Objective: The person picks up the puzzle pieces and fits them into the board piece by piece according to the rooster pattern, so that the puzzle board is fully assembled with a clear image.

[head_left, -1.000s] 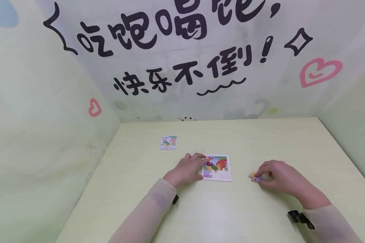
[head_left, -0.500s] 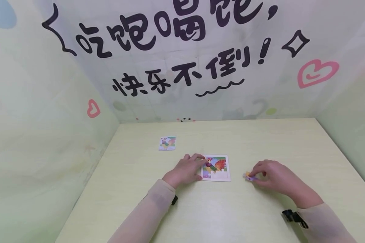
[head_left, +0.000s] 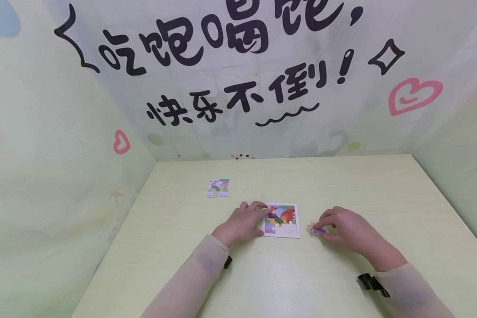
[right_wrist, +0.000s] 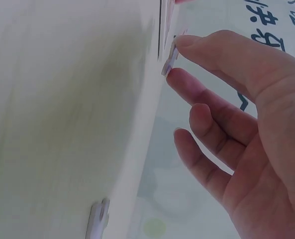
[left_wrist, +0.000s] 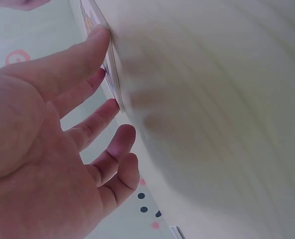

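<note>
A white-framed jigsaw board (head_left: 288, 229) with a partly assembled rooster picture lies flat on the table; its lower right part is bare white. My left hand (head_left: 241, 223) rests at the board's left edge, its thumb and fingertips touching the frame, as the left wrist view (left_wrist: 52, 124) also shows. Just right of the board, my right hand (head_left: 347, 232) pinches a small yellow and purple jigsaw piece (head_left: 316, 229) between thumb and index finger. The right wrist view has this piece (right_wrist: 170, 60) seen edge-on, held above the table.
A small picture card (head_left: 218, 187) with the same rooster lies behind and left of the board. Another thin pale piece (right_wrist: 96, 220) lies on the table in the right wrist view. Printed cloth walls (head_left: 294, 141) enclose the table's back and sides.
My right hand has moved left with the jigsaw piece, closer to the board's right edge. The left hand and the board stay in place.
</note>
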### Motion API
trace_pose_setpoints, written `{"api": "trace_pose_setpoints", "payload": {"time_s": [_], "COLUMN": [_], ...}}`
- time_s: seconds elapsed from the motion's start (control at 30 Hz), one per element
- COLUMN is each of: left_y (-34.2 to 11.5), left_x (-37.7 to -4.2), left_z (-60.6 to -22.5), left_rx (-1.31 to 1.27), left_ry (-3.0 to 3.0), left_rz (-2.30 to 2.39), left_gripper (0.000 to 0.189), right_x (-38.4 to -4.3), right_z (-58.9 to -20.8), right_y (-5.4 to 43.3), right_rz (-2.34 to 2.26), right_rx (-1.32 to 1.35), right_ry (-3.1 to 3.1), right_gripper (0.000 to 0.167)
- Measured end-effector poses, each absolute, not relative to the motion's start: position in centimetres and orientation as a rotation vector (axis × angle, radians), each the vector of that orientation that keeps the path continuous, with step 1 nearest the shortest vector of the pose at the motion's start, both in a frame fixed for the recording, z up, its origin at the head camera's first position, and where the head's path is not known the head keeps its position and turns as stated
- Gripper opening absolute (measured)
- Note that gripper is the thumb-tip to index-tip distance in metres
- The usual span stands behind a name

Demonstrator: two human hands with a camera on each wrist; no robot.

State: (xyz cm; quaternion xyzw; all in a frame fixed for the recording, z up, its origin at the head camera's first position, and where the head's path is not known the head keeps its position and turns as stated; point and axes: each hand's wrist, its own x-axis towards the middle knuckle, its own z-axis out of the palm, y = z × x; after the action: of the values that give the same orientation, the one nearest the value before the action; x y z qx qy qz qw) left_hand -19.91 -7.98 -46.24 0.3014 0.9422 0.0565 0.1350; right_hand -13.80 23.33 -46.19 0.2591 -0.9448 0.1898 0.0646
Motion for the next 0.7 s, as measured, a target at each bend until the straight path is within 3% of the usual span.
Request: {"api": "trace_pose_setpoints", "payload": {"time_s": [0.7], "left_y": [-7.9], "left_x": [-20.1], "left_z": [-46.4], "left_rx": [0.875], "left_ry": [2.744], "left_rz": [0.136], "left_gripper": [0.073], "right_x": [-15.5], "right_z": [-46.4], "right_y": [18.4], "right_rz": [0.479], "right_rx": [0.965], "right_ry": [-2.789], "right_gripper": [0.013]}}
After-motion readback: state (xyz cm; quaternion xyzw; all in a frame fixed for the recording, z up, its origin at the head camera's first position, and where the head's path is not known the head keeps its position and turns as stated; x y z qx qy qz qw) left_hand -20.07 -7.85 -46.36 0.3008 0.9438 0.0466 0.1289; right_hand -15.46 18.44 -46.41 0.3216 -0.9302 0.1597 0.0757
